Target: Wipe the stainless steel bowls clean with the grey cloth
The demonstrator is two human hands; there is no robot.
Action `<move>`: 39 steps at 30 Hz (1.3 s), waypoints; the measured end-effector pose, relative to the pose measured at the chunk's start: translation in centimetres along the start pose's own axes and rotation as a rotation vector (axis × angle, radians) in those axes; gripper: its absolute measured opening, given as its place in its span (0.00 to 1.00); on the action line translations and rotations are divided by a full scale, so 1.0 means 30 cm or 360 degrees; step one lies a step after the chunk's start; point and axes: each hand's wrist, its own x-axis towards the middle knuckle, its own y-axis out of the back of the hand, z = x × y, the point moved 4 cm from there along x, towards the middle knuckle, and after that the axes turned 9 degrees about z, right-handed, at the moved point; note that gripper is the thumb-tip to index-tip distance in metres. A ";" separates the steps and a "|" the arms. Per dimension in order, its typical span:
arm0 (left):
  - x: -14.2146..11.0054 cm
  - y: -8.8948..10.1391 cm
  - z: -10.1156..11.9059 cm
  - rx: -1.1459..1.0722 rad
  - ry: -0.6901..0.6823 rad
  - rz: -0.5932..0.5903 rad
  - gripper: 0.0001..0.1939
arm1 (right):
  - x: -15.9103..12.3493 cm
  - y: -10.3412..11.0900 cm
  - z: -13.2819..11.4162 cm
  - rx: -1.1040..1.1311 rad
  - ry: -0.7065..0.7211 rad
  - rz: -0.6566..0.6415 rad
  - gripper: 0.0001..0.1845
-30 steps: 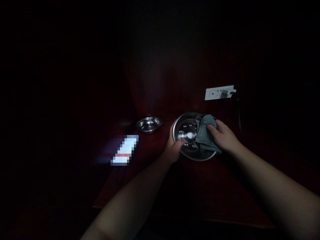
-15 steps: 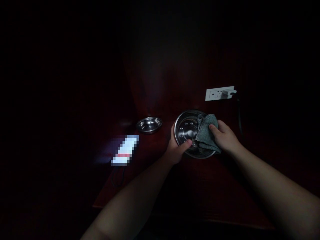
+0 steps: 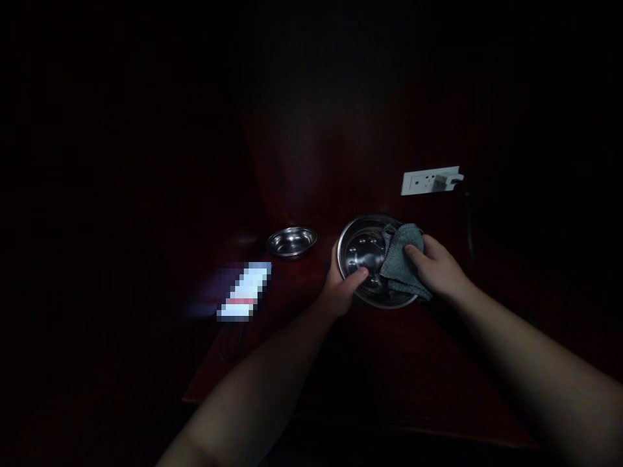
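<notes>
The scene is very dark. My left hand [image 3: 341,285] grips the left rim of a steel bowl [image 3: 363,256], thumb hooked inside it, holding it tilted toward me above a dark red wooden table [image 3: 389,363]. My right hand [image 3: 438,269] is closed on a grey-green cloth [image 3: 400,259], pressing it against the inside right part of the bowl. The cloth hangs over the bowl's right edge.
A smaller steel dish [image 3: 292,241] sits on the table to the left of the bowl. A bright blurred rectangular object [image 3: 243,292] lies near the table's left edge. A white wall socket [image 3: 431,180] with a plug and dark cable is behind the bowl.
The bowl has been turned a little in my left hand, and my thumb has shifted along its rim. The cloth and right hand stay on the bowl's right side.
</notes>
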 end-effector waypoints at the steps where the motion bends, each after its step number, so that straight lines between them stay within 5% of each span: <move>1: 0.000 0.000 0.000 0.0001 0.0011 0.0007 0.38 | 0.000 -0.001 0.000 0.0009 0.0005 -0.0003 0.12; 33: 0.002 -0.003 0.004 0.0030 -0.0004 -0.0027 0.39 | 0.000 0.008 -0.009 0.0018 0.0042 -0.0004 0.12; 39: 0.018 0.001 -0.007 0.0002 0.0053 -0.0147 0.39 | 0.001 0.018 -0.014 -0.0028 0.0029 0.0010 0.11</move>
